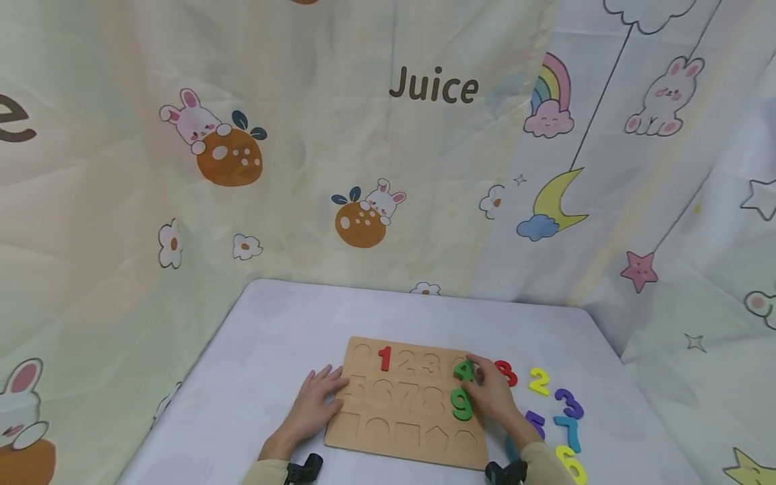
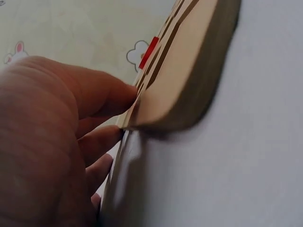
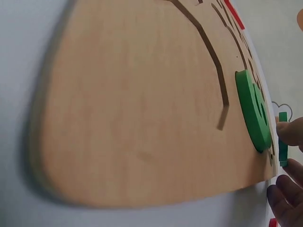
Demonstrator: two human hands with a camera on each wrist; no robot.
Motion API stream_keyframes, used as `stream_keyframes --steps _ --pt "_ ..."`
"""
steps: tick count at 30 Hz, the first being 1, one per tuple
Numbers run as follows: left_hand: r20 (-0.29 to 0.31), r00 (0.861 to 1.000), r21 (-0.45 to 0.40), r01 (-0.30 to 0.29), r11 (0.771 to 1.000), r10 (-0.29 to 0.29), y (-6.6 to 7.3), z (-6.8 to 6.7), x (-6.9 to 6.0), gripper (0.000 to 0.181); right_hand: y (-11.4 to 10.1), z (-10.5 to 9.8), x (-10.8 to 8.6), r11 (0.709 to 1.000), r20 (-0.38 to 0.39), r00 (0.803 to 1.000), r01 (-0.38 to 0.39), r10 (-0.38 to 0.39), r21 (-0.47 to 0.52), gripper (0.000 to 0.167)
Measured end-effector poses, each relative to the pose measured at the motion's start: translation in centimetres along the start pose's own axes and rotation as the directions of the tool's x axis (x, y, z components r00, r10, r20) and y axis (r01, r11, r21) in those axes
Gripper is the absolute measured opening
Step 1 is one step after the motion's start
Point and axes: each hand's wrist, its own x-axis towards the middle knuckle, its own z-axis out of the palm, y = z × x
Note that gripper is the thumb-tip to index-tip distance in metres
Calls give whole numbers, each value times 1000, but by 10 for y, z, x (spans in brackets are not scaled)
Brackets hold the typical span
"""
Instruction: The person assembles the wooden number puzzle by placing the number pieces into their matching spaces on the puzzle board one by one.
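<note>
The green four (image 1: 463, 370) could go in crooked, I judge: the right hand (image 1: 494, 397) has it by the edge, and a slight twist would leave a corner riding on the wood. The green nine (image 1: 463, 409) sits just below it, so a careless thumb could knock that piece; it stands proud of the board (image 1: 412, 411), and I cannot tell whether it is fully seated. Should the left hand (image 1: 312, 404) ease off, a push might slide the board over the surface (image 1: 291, 310); its fingers lie outstretched and spread at the left edge.

The four is within the right hand's grip, pinched between thumb and fingertips, at the board's far right corner. The right wrist view shows it edge-on; whether it touches the wood is unclear. The red one (image 1: 384, 360) is in the same row, well apart from this grip.
</note>
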Motion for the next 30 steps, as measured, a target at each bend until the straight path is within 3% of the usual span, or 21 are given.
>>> stream_keyframes --steps 10,30 --pt "-5 1000 15 10 1000 -10 5 5 4 36 -2 3 8 1000 -2 1000 -11 11 -17 59" --pt "-16 999 -11 38 999 -38 5 1 2 37 -1 6 20 1000 36 999 -26 27 -16 56"
